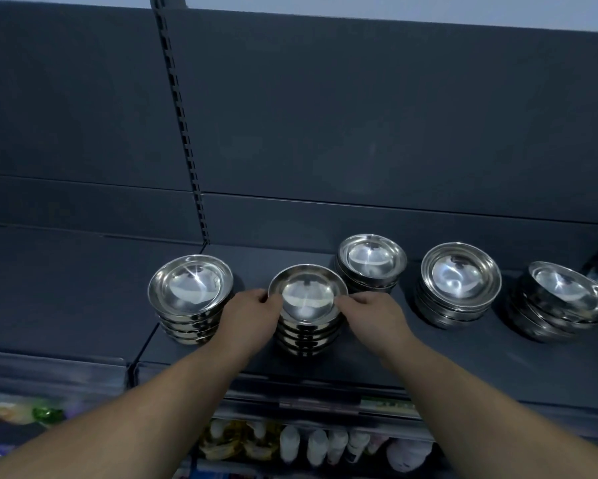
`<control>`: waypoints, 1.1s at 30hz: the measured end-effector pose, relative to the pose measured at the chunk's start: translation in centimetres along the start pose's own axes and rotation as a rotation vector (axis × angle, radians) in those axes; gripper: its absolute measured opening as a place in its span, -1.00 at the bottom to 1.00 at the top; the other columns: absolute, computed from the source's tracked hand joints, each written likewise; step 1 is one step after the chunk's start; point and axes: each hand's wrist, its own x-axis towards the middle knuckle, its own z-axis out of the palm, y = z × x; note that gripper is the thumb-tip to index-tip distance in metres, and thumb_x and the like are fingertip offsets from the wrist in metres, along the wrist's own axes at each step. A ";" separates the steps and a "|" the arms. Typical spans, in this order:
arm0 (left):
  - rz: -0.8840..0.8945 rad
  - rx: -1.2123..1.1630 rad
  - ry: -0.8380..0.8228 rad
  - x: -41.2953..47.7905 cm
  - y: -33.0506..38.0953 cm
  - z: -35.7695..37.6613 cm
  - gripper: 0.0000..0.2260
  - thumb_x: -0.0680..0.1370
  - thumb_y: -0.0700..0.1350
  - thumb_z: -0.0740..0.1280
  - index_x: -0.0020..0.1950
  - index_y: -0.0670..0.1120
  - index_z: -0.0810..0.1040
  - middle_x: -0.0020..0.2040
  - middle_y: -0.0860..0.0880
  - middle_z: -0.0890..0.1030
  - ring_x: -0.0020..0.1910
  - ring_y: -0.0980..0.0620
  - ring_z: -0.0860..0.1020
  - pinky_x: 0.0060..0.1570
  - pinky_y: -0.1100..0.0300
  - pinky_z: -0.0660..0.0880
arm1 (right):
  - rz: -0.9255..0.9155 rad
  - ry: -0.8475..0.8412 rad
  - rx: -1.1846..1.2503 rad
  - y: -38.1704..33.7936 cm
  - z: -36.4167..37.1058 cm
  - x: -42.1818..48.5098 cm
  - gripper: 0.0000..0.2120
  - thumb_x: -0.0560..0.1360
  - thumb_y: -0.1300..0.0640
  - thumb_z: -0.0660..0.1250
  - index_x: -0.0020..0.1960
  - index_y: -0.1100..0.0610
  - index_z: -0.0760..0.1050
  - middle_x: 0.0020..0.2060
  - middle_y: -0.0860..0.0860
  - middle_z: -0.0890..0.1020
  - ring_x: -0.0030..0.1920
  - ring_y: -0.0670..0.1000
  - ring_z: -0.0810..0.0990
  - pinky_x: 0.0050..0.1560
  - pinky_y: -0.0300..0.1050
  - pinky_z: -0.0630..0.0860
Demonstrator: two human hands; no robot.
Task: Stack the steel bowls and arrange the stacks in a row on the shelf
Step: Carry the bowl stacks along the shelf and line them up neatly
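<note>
On the dark grey metal shelf (377, 361) we start at the left, where a first stack of shiny round steel bowls (190, 295) stands untouched. Just beside it, the left hand (252, 316) curls its fingers (261, 296) round the left side of the second stack of steel bowls (308, 305). The right hand (373, 316) grips the opposite side, its fingers (351, 299) at the top rim. This held stack sits nearer the front edge than the third stack (372, 262), which stands just behind it to the right. The fourth stack (460, 281) and the leaning fifth stack (563, 299) follow, well apart. We judge the stacking done and the lining-up in hand. The next move, we think, calls for both hands to shift the held stack into line without tipping it
</note>
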 end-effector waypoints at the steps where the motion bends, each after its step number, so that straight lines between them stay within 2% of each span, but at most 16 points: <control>1: 0.005 -0.005 0.009 0.0 0.1 0.0 -0.69 0.56 -0.04 0.22 -0.36 -0.13 0.42 -0.40 -0.03 0.47 -0.39 0.03 0.39 -0.37 0.18 0.30 | -0.003 0.008 0.009 0.0 0.1 0.0 -0.68 0.49 0.01 0.32 -0.38 0.12 0.40 -0.48 0.03 0.39 -0.41 0.00 0.35 -0.28 -0.12 0.33; 4: 0.024 0.001 0.020 -0.1 0.1 0.1 -0.72 0.56 -0.03 0.22 -0.32 -0.10 0.47 -0.36 -0.03 0.51 -0.34 0.02 0.43 -0.35 0.18 0.31 | -0.015 0.018 0.021 0.2 0.3 0.2 -0.67 0.48 0.03 0.32 -0.40 0.12 0.37 -0.48 0.05 0.38 -0.40 0.02 0.35 -0.28 -0.10 0.34; 9: 0.019 0.012 0.008 -0.3 0.3 0.1 -0.70 0.57 -0.01 0.20 -0.34 -0.06 0.43 -0.37 0.00 0.49 -0.34 0.04 0.43 -0.35 0.17 0.30 | -0.010 0.032 0.010 0.3 0.3 0.4 -0.67 0.46 0.01 0.32 -0.41 0.12 0.38 -0.48 0.06 0.37 -0.39 0.02 0.37 -0.26 -0.03 0.43; 13: 0.031 0.003 -0.014 -0.5 0.4 0.1 -0.76 0.60 0.01 0.15 0.00 -0.04 0.57 -0.11 -0.02 0.61 -0.06 -0.03 0.53 -0.09 0.13 0.40 | 0.009 0.043 0.028 0.1 0.2 0.4 -0.66 0.47 -0.03 0.32 -0.41 0.11 0.39 -0.46 0.06 0.39 -0.38 0.03 0.40 -0.15 0.17 0.60; 15: 0.027 -0.005 -0.014 -0.7 0.4 0.0 -0.74 0.61 0.01 0.13 0.08 -0.05 0.57 -0.04 -0.04 0.62 0.01 -0.05 0.54 0.02 0.10 0.43 | 0.016 0.042 0.032 0.1 0.2 0.3 -0.64 0.47 -0.05 0.32 -0.41 0.12 0.39 -0.47 0.06 0.40 -0.38 0.03 0.41 -0.10 0.21 0.61; 17: 0.012 -0.025 -0.024 -0.7 0.4 0.1 -0.72 0.61 0.02 0.13 0.11 -0.05 0.57 -0.02 -0.05 0.63 0.02 -0.06 0.55 0.08 0.07 0.45 | 0.014 0.044 0.003 0.1 0.3 0.2 -0.59 0.48 -0.08 0.31 -0.34 0.24 0.48 -0.42 0.11 0.49 -0.35 0.04 0.47 -0.05 0.19 0.60; 18: 0.001 -0.044 -0.031 -0.7 0.3 0.1 -0.72 0.62 0.03 0.12 0.12 -0.05 0.56 -0.01 -0.04 0.63 0.03 -0.06 0.54 0.09 0.06 0.45 | 0.005 0.055 -0.014 0.1 0.3 0.1 -0.57 0.49 -0.09 0.30 -0.24 0.30 0.55 -0.36 0.16 0.57 -0.31 0.06 0.52 -0.03 0.16 0.60; 20: -0.015 -0.097 -0.048 -1.1 0.2 0.2 -0.71 0.62 0.06 0.11 0.15 -0.04 0.53 0.02 0.00 0.60 0.03 -0.02 0.53 0.08 0.09 0.42 | -0.017 0.081 -0.014 0.1 0.5 -0.2 -0.58 0.52 -0.10 0.31 -0.07 0.28 0.62 -0.19 0.17 0.69 -0.18 0.12 0.63 -0.01 0.09 0.59; 22: -0.022 -0.172 -0.062 -1.6 -0.1 0.4 -0.74 0.63 0.06 0.11 0.13 0.00 0.53 -0.04 0.08 0.57 -0.05 0.10 0.50 0.02 0.15 0.35 | -0.029 0.077 -0.015 0.2 0.4 -0.4 -0.60 0.54 -0.12 0.30 -0.08 0.23 0.64 -0.18 0.10 0.70 -0.13 0.08 0.64 -0.04 -0.03 0.55; 25: -0.014 -0.259 -0.071 -2.2 -0.3 0.4 -0.81 0.64 0.03 0.11 -0.07 0.11 0.48 -0.15 0.22 0.50 -0.15 0.29 0.44 0.01 0.20 0.30 | -0.041 0.058 -0.038 0.4 0.5 -0.7 -0.58 0.55 -0.13 0.29 -0.19 0.23 0.63 -0.35 0.02 0.62 -0.26 -0.02 0.54 -0.22 -0.17 0.44; 27: 0.000 -0.286 -0.075 -2.3 -0.2 0.3 -0.78 0.65 0.01 0.11 -0.17 0.16 0.44 -0.17 0.23 0.49 -0.16 0.32 0.42 -0.01 0.20 0.30 | -0.060 0.066 -0.057 0.5 0.7 -0.7 -0.55 0.56 -0.12 0.29 -0.19 0.28 0.60 -0.38 0.06 0.59 -0.30 -0.02 0.50 -0.27 -0.18 0.40; 29: 0.012 -0.301 -0.069 -2.3 0.0 0.3 -0.74 0.65 -0.01 0.12 -0.23 0.18 0.40 -0.20 0.24 0.46 -0.19 0.32 0.40 -0.13 0.22 0.33 | -0.060 0.073 -0.044 0.5 0.9 -0.7 -0.54 0.55 -0.13 0.29 -0.21 0.29 0.57 -0.42 0.03 0.54 -0.33 -0.03 0.47 -0.28 -0.14 0.39; 31: 0.032 -0.296 -0.061 -2.5 0.1 0.2 -0.72 0.65 -0.01 0.13 -0.26 0.19 0.36 -0.24 0.24 0.42 -0.24 0.32 0.37 -0.21 0.36 0.30 | -0.055 0.074 -0.019 0.6 1.0 -0.7 -0.55 0.55 -0.12 0.30 -0.28 0.25 0.53 -0.47 -0.04 0.49 -0.37 -0.06 0.44 -0.30 -0.15 0.36; 33: 0.032 -0.297 -0.060 -2.5 -0.1 0.3 -0.73 0.66 -0.02 0.13 -0.25 0.16 0.36 -0.26 0.23 0.39 -0.26 0.32 0.35 -0.23 0.35 0.29 | -0.056 0.075 -0.011 0.7 1.0 -0.8 -0.59 0.55 -0.10 0.31 -0.35 0.15 0.48 -0.52 -0.07 0.45 -0.41 -0.09 0.42 -0.36 -0.20 0.34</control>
